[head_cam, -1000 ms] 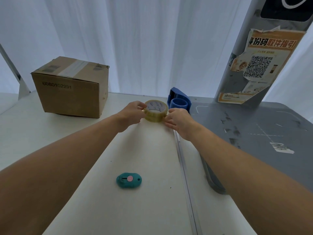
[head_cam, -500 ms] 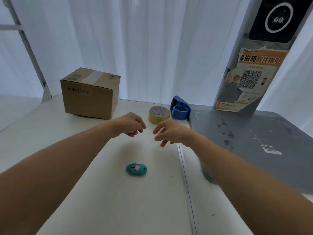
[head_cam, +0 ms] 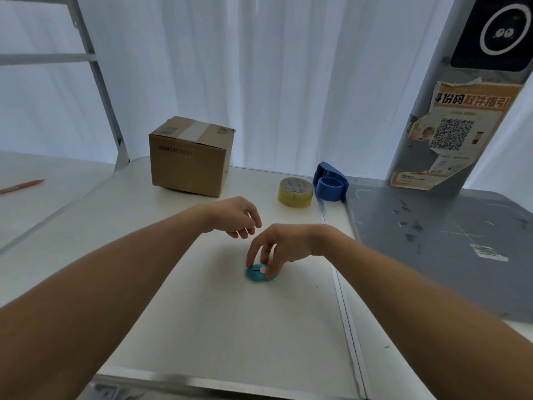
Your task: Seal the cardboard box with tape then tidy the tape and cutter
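A closed cardboard box with a strip of tape along its top stands at the back of the white table. A yellowish tape roll lies flat to the right of the box, beside a blue tape dispenser. A small teal cutter with a pink button lies in the middle of the table. My right hand reaches down on the cutter, with thumb and fingertips pinching its two sides. My left hand hovers just behind, fingers loosely curled and holding nothing.
A grey scuffed surface adjoins the table on the right, with a grey pillar carrying a QR-code poster behind it. A red pen lies on the far left table. White curtains hang behind. A metal frame leg stands left of the box.
Both hands let go of the tape roll, which now lies beside the dispenser. They drew back toward me, and my right hand came down onto the teal cutter.
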`<state>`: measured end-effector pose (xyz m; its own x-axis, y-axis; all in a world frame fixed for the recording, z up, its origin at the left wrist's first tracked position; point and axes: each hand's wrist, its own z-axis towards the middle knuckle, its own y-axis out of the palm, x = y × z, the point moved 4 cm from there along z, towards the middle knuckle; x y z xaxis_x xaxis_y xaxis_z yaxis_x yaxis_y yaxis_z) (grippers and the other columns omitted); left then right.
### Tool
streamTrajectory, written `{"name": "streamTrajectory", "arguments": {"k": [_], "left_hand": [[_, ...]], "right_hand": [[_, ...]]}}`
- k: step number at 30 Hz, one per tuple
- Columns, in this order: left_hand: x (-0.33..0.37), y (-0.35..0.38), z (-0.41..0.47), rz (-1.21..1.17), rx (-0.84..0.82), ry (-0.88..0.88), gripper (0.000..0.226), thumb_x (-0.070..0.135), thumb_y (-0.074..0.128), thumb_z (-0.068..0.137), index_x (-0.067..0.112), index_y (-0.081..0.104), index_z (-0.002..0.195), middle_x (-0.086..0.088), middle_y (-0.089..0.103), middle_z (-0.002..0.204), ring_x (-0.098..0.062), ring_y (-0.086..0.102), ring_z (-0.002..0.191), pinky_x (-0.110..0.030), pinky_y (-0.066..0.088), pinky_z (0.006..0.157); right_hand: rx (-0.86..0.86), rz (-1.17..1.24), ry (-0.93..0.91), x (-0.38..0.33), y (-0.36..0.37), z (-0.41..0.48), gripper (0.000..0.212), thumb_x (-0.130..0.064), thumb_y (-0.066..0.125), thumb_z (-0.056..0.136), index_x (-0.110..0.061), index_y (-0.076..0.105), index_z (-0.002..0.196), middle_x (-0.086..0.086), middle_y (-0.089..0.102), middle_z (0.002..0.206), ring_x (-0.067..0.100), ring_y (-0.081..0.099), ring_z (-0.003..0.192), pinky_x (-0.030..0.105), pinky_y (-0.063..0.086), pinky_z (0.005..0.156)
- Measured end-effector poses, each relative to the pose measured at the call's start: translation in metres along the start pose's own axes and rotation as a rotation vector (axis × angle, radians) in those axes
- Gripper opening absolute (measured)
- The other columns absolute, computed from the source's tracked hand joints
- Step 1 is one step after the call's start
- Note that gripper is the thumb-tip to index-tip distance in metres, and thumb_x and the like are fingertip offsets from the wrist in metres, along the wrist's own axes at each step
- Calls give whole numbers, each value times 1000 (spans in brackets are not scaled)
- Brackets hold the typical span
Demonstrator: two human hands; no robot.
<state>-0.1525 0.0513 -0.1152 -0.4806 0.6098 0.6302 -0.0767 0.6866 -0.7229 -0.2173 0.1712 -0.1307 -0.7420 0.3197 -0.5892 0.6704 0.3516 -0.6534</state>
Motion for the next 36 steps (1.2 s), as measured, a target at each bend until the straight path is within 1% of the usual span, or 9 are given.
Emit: {"name": "streamTrajectory", "arguments": {"k": [4, 10, 13, 17, 21, 24, 27, 31, 36], "left_hand": [[-6, -2, 3, -15, 12, -4, 21, 9, 51, 95, 13, 68, 105, -5, 69, 95, -13, 66, 78, -26, 56, 73], [-22, -13, 17, -23, 143, -51, 22, 5, 47, 96, 10, 65, 108, -8, 68, 96, -14, 66, 79, -23, 54, 65], [-33, -20, 29, -61, 213, -85, 21, 4, 48, 95, 9, 64, 109, -9, 68, 96, -14, 66, 79, -23, 56, 64], [-43, -25, 49, -188, 217, -116, 22, 2, 52, 93, 6, 64, 111, -13, 70, 97, -16, 68, 81, -24, 58, 69], [-47, -31, 70, -289, 245, -88, 24, -2, 56, 89, 6, 66, 110, -17, 69, 105, -21, 67, 82, -29, 59, 80], [-48, -36, 87, -301, 228, -70, 26, 1, 58, 90, 12, 63, 113, -14, 66, 116, -28, 68, 100, -39, 56, 92], [-47, -40, 102, -280, 243, -68, 33, 2, 57, 92, 14, 59, 122, -10, 61, 124, -26, 62, 109, -36, 55, 93], [-43, -39, 112, -273, 253, -62, 33, 2, 58, 93, 12, 57, 125, -12, 61, 127, -25, 58, 115, -36, 50, 99], [-40, -38, 108, -198, 262, -72, 39, -1, 50, 94, 16, 52, 129, -11, 53, 136, -26, 51, 124, -32, 45, 93]], "right_hand": [[85, 32, 22, 4, -3, 5, 34, -14, 76, 84, -25, 68, 116, 7, 63, 108, 15, 60, 82, 28, 51, 74], [436, 148, 140, 21, -23, 30, 36, -20, 77, 83, -17, 63, 115, 10, 67, 101, 12, 65, 63, 17, 52, 53], [628, 213, 189, 29, -32, 48, 30, -21, 79, 81, -13, 65, 107, 10, 72, 89, 15, 71, 61, 26, 61, 62], [780, 322, 232, 36, -46, 74, 11, -15, 78, 79, -19, 68, 81, 9, 74, 85, 24, 75, 75, 41, 62, 79], [850, 382, 262, 41, -61, 94, 9, -16, 77, 81, -12, 74, 89, 10, 74, 94, 27, 72, 87, 43, 60, 83], [874, 458, 265, 46, -71, 102, 21, -15, 74, 84, -8, 73, 104, 11, 73, 102, 24, 70, 93, 38, 59, 86], [874, 570, 264, 51, -78, 111, 32, -8, 70, 84, -12, 67, 116, 12, 68, 112, 25, 67, 99, 33, 57, 85], [869, 683, 268, 59, -83, 117, 37, -9, 70, 82, -15, 61, 118, 14, 66, 112, 27, 66, 103, 38, 57, 88], [822, 700, 285, 58, -81, 106, 39, 1, 65, 85, -14, 62, 121, 12, 64, 114, 24, 65, 102, 36, 57, 90]]}}
